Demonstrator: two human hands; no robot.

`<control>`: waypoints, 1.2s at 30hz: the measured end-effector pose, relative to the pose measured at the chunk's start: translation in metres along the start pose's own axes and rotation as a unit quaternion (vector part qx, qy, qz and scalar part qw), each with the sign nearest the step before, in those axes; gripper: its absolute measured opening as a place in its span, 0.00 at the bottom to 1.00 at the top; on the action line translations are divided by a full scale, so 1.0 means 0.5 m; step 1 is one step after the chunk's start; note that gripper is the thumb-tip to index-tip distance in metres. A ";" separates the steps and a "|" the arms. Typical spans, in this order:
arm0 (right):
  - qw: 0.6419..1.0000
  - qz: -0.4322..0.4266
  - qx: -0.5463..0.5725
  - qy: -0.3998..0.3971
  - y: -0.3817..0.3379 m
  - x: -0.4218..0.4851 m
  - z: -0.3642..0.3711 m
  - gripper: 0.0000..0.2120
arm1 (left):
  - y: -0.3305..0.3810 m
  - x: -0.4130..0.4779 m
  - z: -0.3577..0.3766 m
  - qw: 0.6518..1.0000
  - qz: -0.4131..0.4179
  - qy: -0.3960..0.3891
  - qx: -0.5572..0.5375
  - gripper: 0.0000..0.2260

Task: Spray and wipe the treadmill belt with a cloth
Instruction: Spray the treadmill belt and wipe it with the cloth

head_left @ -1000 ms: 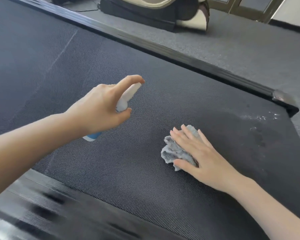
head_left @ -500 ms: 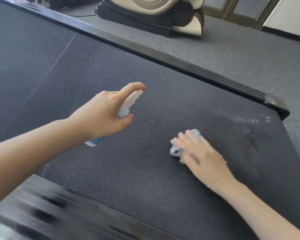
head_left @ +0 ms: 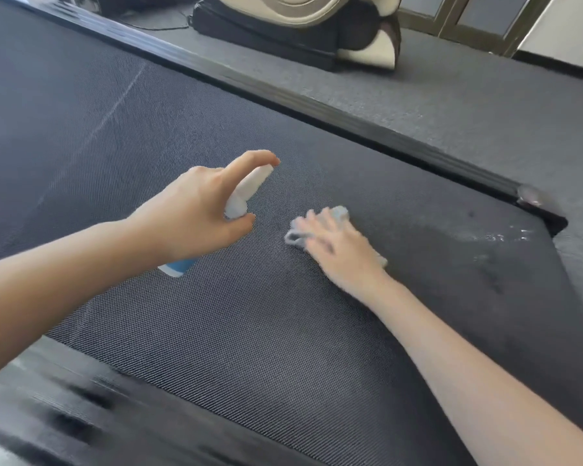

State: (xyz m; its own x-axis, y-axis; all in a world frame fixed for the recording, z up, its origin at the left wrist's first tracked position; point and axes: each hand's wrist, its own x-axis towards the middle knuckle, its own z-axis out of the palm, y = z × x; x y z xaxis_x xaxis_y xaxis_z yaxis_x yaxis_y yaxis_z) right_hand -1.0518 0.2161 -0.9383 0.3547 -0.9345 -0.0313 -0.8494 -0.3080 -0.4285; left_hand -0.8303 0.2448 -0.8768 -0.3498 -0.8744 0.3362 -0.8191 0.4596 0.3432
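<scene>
Dark grey woven mesh of the treadmill belt (head_left: 249, 331) fills most of the head view. The left hand (head_left: 196, 210) hovers over the middle of it, fingers curled round a white spray bottle (head_left: 249, 186) with a blue base, index finger laid on top of the nozzle end, which points far and right. Just right of that, the right hand (head_left: 337, 250) lies palm down on a crumpled pale grey-blue cloth (head_left: 295, 237) sitting on the belt; fingers look straight and pressing on it, but it's too blurred to tell how spread they are. Wet droplets (head_left: 505, 237) shine near the belt's far right corner by the black side rail (head_left: 317, 105), grey carpeted floor (head_left: 451, 95) beyond.
</scene>
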 end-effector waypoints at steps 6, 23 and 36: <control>0.985 -0.170 -0.023 -0.024 0.029 -0.110 0.042 0.24 | -0.013 -0.008 0.015 1.000 -0.004 -0.011 -0.022 0.27; 0.997 -0.011 0.057 0.046 0.056 0.035 0.006 0.17 | -0.023 -0.017 -0.010 0.999 -0.020 -0.012 -0.026 0.28; 0.994 0.063 -0.049 0.069 0.141 0.032 -0.046 0.20 | -0.022 -0.022 -0.007 0.999 -0.034 -0.016 -0.027 0.28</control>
State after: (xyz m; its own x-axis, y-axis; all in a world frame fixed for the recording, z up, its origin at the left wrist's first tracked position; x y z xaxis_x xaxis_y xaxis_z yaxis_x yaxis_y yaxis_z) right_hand -1.1150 0.1752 -0.9482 0.1910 -0.9804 0.0483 -0.9205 -0.1960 -0.3381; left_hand -0.8159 0.2497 -0.8814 -0.3097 -0.9077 0.2832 -0.8160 0.4066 0.4108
